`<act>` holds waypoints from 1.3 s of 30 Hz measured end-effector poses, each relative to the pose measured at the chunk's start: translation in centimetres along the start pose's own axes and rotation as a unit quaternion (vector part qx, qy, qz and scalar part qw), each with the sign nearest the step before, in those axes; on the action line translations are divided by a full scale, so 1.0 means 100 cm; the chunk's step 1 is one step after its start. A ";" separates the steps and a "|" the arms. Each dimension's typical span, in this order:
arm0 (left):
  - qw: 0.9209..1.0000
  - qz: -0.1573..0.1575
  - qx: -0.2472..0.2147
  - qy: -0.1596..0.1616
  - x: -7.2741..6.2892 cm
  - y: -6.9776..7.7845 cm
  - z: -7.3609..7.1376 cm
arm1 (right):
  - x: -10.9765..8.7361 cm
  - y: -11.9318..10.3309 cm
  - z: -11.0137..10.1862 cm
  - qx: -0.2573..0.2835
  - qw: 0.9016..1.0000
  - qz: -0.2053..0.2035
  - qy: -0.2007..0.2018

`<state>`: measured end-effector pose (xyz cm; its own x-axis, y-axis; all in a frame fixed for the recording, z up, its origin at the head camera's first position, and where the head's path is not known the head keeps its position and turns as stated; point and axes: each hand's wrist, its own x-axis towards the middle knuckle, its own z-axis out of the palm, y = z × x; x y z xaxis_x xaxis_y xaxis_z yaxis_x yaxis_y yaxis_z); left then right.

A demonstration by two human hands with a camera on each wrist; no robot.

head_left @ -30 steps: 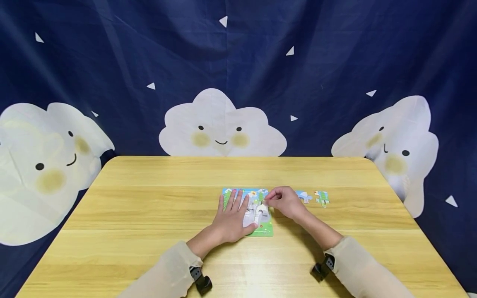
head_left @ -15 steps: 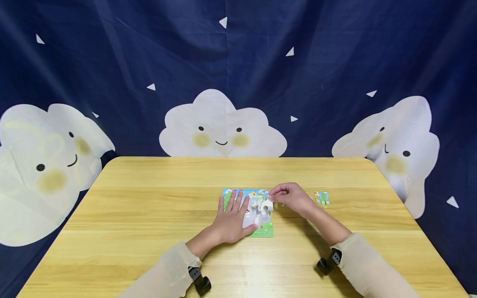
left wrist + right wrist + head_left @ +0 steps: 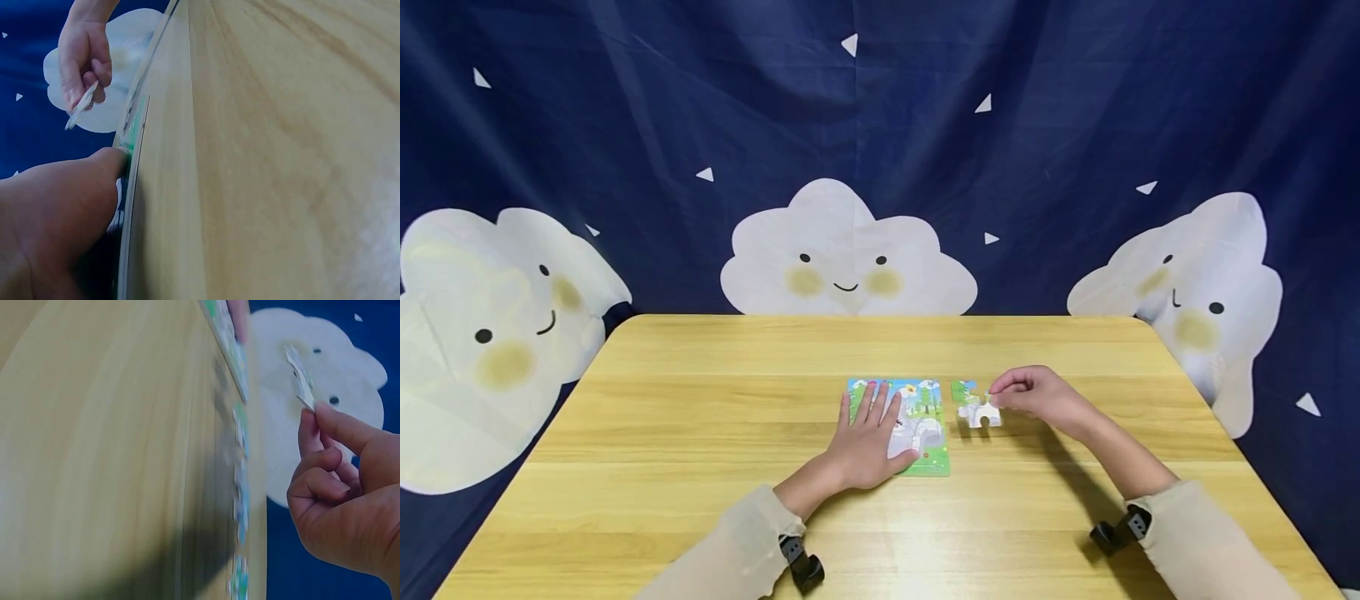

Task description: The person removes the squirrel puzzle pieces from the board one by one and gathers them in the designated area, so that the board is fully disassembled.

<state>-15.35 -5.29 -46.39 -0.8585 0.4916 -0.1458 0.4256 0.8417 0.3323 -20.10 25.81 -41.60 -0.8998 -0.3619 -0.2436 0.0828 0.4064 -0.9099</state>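
Note:
My left hand [image 3: 863, 450] lies flat with spread fingers on a small jigsaw puzzle board [image 3: 934, 458], covering its left part. The board's picture has a blue sky, green trees and a grey-white figure. To the right of it, my right hand [image 3: 1041, 397] pinches a mostly white puzzle piece [image 3: 977, 414] between thumb and fingertips. In the right wrist view that piece [image 3: 301, 378] is raised above the table and tilted. The left wrist view has the thumb of my left hand [image 3: 59, 206] on the board's edge.
A green puzzle piece [image 3: 961, 390] lies just right of the board, partly behind the held one. Several loose pieces form a row on the wooden table [image 3: 700, 400]; a blue one [image 3: 241, 500] is among them. A dark blue cloud-print curtain [image 3: 1037, 150] hangs behind the table.
My right hand has lifted the white piece off the board and carried it to the right, over the loose pieces. My left hand has stayed in place.

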 end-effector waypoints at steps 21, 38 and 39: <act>1.000 0.004 0.003 0.012 0.002 -0.003 0.007 | -0.058 0.058 -0.078 -0.039 0.998 0.028 -0.031; 1.000 0.005 -0.006 0.011 -0.002 -0.001 0.002 | -0.055 0.062 -0.075 -0.086 0.996 0.024 0.009; 1.000 0.006 -0.006 0.008 -0.001 -0.001 0.002 | -0.055 0.060 -0.074 -0.089 0.996 0.024 0.011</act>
<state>-15.25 -5.44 -46.58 -0.8584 0.4972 -0.1262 0.4318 0.8333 0.3453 -17.84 36.45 -43.20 -0.9062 -0.3209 -0.2755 0.0496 0.5662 -0.8228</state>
